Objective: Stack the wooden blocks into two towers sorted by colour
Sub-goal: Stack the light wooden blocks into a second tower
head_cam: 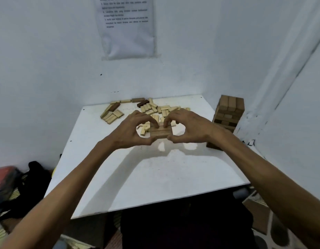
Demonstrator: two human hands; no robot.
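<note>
Nearest the camera, two bare forearms are seen reaching forward over the white square tabletop. Between the hands a row of three brown rectangular wooden blocks is held side by side, raised a little above the table, its shadow falling on the bare surface below. The left hand is closed on the row's left end, with the thumb under the near edge and the fingertips curled over the far edge. The right hand is closed on the right end in the same way, thumb near and fingertips on top. The blocks are thus pinched from both sides, with only the middle of their top face left showing.

The blocks are judged light, stiff and smooth. Since the three are loose pieces, they would be kept together only by inward pressure from both ends; a slackened squeeze could let the middle one drop.

A tall tower of brown wooden blocks stands at the table's right edge, near the right wrist. A scattered heap of pale wooden blocks, with a few dark ones among them, lies behind the hands toward the wall. No pale tower is seen yet.
</note>
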